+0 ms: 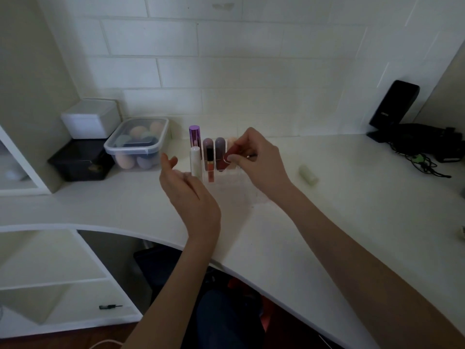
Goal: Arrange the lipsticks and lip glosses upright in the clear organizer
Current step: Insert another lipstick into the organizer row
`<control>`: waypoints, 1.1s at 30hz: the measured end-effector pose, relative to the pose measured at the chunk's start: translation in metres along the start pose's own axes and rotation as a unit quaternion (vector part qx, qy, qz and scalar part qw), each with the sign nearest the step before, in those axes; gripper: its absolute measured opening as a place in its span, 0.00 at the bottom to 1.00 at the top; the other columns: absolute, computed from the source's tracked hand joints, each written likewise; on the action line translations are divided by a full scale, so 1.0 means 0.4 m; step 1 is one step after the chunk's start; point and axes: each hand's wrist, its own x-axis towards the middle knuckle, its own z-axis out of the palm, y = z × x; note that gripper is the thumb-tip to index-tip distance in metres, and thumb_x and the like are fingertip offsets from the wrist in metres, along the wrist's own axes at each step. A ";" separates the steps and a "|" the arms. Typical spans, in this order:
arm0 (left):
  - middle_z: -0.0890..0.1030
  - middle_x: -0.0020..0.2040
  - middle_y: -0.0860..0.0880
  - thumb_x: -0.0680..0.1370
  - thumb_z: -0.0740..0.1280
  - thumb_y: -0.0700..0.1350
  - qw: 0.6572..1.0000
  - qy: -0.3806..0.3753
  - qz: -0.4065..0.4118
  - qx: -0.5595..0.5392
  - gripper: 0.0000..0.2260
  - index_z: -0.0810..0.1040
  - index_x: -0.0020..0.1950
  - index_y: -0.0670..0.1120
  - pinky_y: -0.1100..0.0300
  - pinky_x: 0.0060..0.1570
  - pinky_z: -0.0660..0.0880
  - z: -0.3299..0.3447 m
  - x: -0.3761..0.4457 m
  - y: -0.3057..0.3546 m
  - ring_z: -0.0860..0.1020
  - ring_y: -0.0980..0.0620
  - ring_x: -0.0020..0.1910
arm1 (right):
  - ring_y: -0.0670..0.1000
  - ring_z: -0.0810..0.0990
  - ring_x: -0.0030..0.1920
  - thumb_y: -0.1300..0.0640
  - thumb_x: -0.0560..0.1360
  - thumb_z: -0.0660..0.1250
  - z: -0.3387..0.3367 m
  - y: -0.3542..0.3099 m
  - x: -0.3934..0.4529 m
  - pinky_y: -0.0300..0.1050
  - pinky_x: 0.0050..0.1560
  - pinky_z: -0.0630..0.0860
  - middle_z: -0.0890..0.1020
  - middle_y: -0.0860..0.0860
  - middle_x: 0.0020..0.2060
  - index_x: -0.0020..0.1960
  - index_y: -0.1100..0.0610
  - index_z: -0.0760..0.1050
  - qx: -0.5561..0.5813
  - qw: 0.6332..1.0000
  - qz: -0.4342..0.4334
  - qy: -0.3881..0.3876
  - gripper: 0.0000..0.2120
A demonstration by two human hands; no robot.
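Note:
A clear organizer (pixel 234 188) stands on the white counter, hard to make out. In it stand upright a purple tube (pixel 194 137), a white tube (pixel 196 162), and two lip glosses with mauve caps (pixel 208 153) (pixel 219 149). My right hand (pixel 259 162) pinches a red lipstick (pixel 231 152), tilted, just above the organizer's right part. My left hand (pixel 183 190) hovers open at the organizer's left side, holding nothing. A pale green tube (pixel 308 174) lies on the counter to the right.
A lidded clear box of makeup sponges (pixel 137 147) sits left of the organizer, next to a white box (pixel 90 118) on a black box (pixel 80 161). A black device (pixel 392 107) and tangled cables (pixel 425 152) occupy the far right. The counter's curved front edge (pixel 151 238) is close.

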 end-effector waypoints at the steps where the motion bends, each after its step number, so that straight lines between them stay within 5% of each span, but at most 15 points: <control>1: 0.70 0.66 0.44 0.81 0.53 0.37 1.000 -0.016 -0.003 -0.002 0.21 0.57 0.74 0.42 0.71 0.59 0.65 -0.001 -0.001 0.002 0.71 0.53 0.61 | 0.46 0.81 0.40 0.63 0.70 0.72 0.003 0.002 0.002 0.32 0.42 0.74 0.84 0.50 0.39 0.43 0.57 0.71 0.004 1.000 0.001 0.000 0.09; 4: 0.68 0.70 0.49 0.81 0.59 0.40 0.998 -0.045 -0.024 -0.034 0.23 0.57 0.74 0.47 0.71 0.59 0.69 -0.002 0.000 0.017 0.72 0.58 0.62 | 0.38 0.79 0.38 0.64 0.72 0.69 0.015 0.003 0.008 0.24 0.41 0.71 0.83 0.48 0.40 0.46 0.56 0.75 0.005 1.000 0.006 -0.021 0.06; 9: 0.78 0.57 0.56 0.78 0.65 0.43 0.996 -0.064 -0.028 -0.049 0.15 0.72 0.65 0.46 0.67 0.54 0.74 -0.001 -0.008 0.026 0.77 0.60 0.56 | 0.38 0.76 0.40 0.63 0.76 0.65 0.038 0.022 0.011 0.23 0.44 0.70 0.83 0.54 0.46 0.53 0.59 0.79 -0.074 0.997 -0.007 -0.034 0.07; 13: 0.80 0.55 0.56 0.78 0.65 0.44 0.997 -0.079 -0.014 -0.025 0.14 0.73 0.64 0.49 0.77 0.47 0.70 -0.003 -0.014 0.030 0.78 0.63 0.51 | 0.40 0.75 0.40 0.62 0.76 0.65 0.020 -0.019 0.015 0.25 0.43 0.69 0.81 0.55 0.46 0.54 0.57 0.82 -0.071 0.995 -0.064 0.008 0.10; 17: 0.81 0.48 0.58 0.77 0.67 0.47 0.995 -0.090 -0.027 -0.035 0.17 0.68 0.64 0.50 0.77 0.41 0.71 -0.004 -0.021 0.044 0.80 0.63 0.43 | 0.53 0.80 0.41 0.61 0.75 0.67 -0.010 -0.088 0.006 0.40 0.42 0.78 0.83 0.63 0.47 0.51 0.59 0.81 0.097 0.984 0.005 -0.146 0.06; 20: 0.79 0.50 0.59 0.77 0.67 0.46 0.993 -0.102 -0.041 -0.052 0.18 0.66 0.65 0.49 0.80 0.40 0.69 -0.003 -0.022 0.047 0.78 0.72 0.41 | 0.49 0.80 0.42 0.63 0.73 0.71 -0.002 -0.090 -0.003 0.43 0.45 0.79 0.83 0.63 0.46 0.50 0.58 0.79 0.056 0.978 0.001 -0.201 0.07; 23: 0.78 0.55 0.57 0.75 0.70 0.44 0.992 -0.109 -0.035 -0.059 0.21 0.66 0.65 0.48 0.78 0.42 0.71 -0.002 -0.017 0.036 0.78 0.69 0.46 | 0.51 0.83 0.44 0.65 0.71 0.71 -0.007 -0.079 0.003 0.44 0.47 0.80 0.84 0.60 0.45 0.50 0.60 0.78 0.099 0.982 0.023 -0.158 0.08; 26: 0.76 0.57 0.62 0.76 0.69 0.41 0.990 -0.129 -0.003 -0.051 0.20 0.69 0.66 0.48 0.73 0.46 0.74 0.003 -0.012 0.023 0.77 0.66 0.51 | 0.53 0.85 0.40 0.66 0.70 0.73 -0.036 -0.075 0.011 0.40 0.38 0.80 0.86 0.52 0.39 0.45 0.63 0.77 0.151 0.984 0.050 -0.074 0.06; 28: 0.76 0.58 0.61 0.76 0.67 0.39 0.989 -0.139 0.024 -0.039 0.19 0.72 0.67 0.46 0.76 0.49 0.72 0.008 -0.014 0.020 0.76 0.68 0.53 | 0.46 0.85 0.34 0.69 0.70 0.72 -0.048 -0.070 0.012 0.33 0.32 0.76 0.85 0.47 0.31 0.42 0.64 0.76 0.204 0.976 0.063 -0.050 0.05; 33: 0.74 0.65 0.53 0.77 0.66 0.36 0.982 -0.162 0.093 -0.021 0.18 0.73 0.67 0.43 0.73 0.59 0.68 0.008 -0.021 0.012 0.73 0.64 0.61 | 0.44 0.82 0.31 0.67 0.72 0.70 -0.067 -0.053 0.020 0.33 0.31 0.74 0.83 0.56 0.38 0.47 0.62 0.75 0.193 0.976 0.072 -0.077 0.06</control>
